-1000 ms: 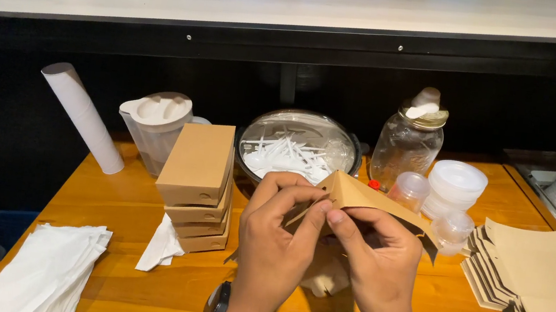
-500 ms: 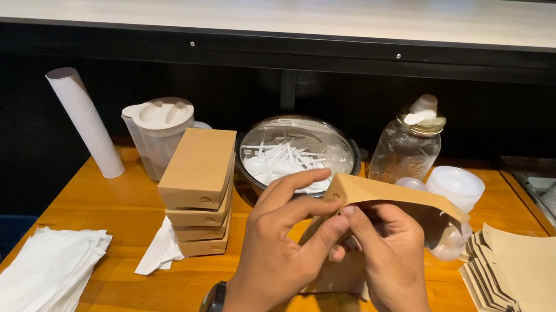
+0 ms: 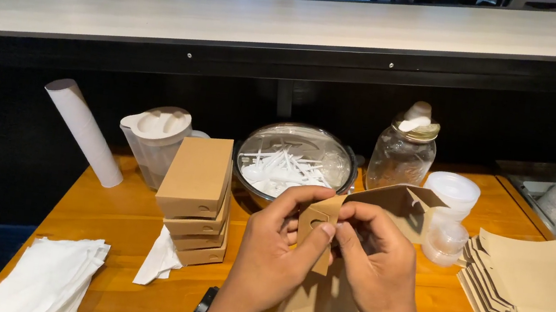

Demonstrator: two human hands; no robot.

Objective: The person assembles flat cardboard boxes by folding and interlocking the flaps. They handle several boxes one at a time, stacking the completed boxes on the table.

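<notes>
The wooden bench carries, at its right edge, a fanned heap of flat brown box blanks, then a steel bowl of white plastic cutlery, a stack of folded brown boxes, a glass jar and a pile of white napkins. In front of all this, raised over the middle of the bench, is the unfolded cardboard blank, thin brown card with a punched tab at its near corner. It looks light and stiff along its panels but bends readily at the creases, and would likely crumple or tear if pinched hard, so the flap edges beside the fold lines seem the sound places to hold. The left hand has its grip closed on that tab, thumb over fingers; the right hand pinches the neighbouring flap, fingers curled tight.
</notes>
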